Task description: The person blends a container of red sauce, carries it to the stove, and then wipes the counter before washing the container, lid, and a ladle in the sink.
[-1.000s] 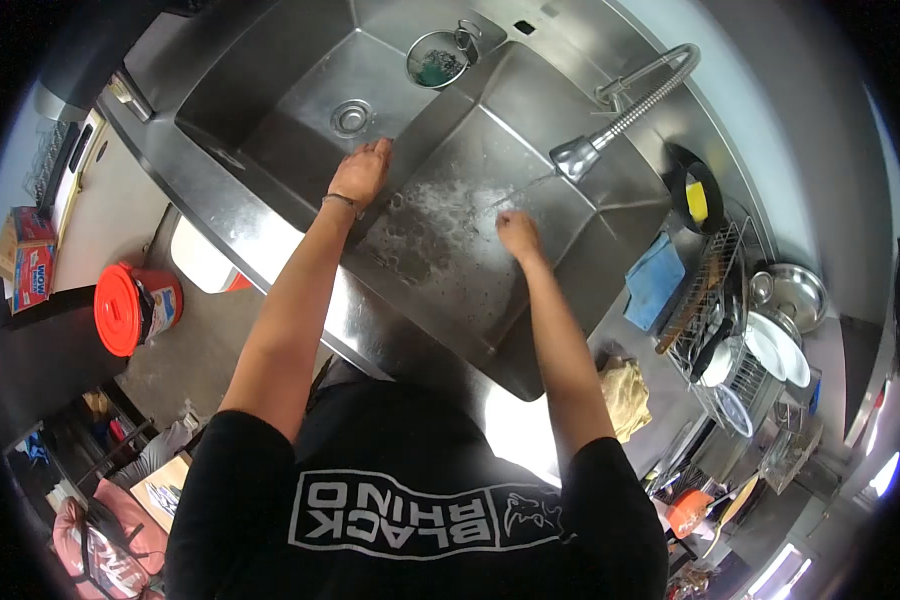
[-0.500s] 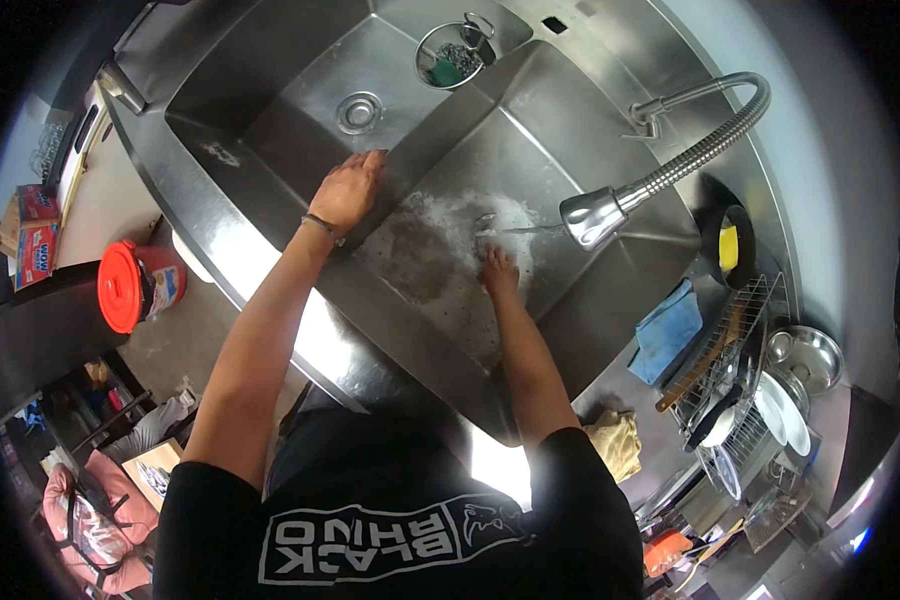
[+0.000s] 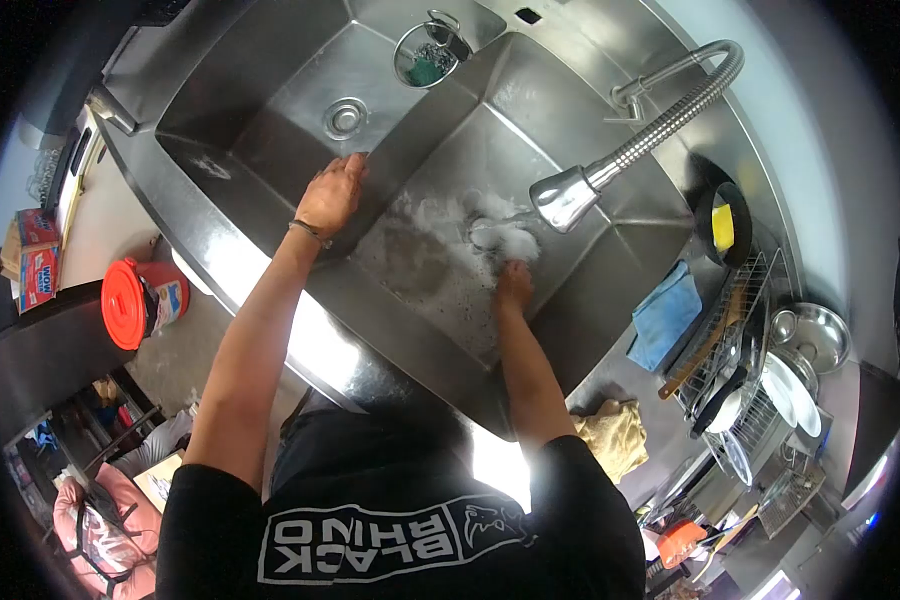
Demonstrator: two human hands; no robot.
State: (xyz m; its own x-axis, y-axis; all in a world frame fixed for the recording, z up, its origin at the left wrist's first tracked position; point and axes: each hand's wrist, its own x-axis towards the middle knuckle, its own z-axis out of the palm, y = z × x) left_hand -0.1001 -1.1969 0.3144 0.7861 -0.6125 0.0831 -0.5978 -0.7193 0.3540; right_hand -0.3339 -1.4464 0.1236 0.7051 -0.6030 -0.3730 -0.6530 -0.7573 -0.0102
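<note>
My left hand (image 3: 332, 195) rests on the steel divider (image 3: 395, 150) between the two basins, holding nothing, fingers extended. Down in the right basin (image 3: 450, 325), my right hand (image 3: 514, 285) touches white foam (image 3: 505, 240) and shallow water; its fingertips are hidden. Water runs from the spray head (image 3: 566, 198) of the flexible faucet (image 3: 660, 125) into the foam. In the left basin are a drain (image 3: 345, 118) and a round strainer (image 3: 429, 55) with a green scrubber in it.
At the right are a pan (image 3: 705, 225) with a yellow sponge (image 3: 722, 227), a blue cloth (image 3: 666, 315), a dish rack (image 3: 770, 405) with plates, and a tan cloth (image 3: 615, 437). A red-lidded bucket (image 3: 125, 303) stands at the left.
My right hand has drawn back slightly toward me through the foam, which now bunches up in front of it. My left hand stays on the divider. The view has shifted slightly.
</note>
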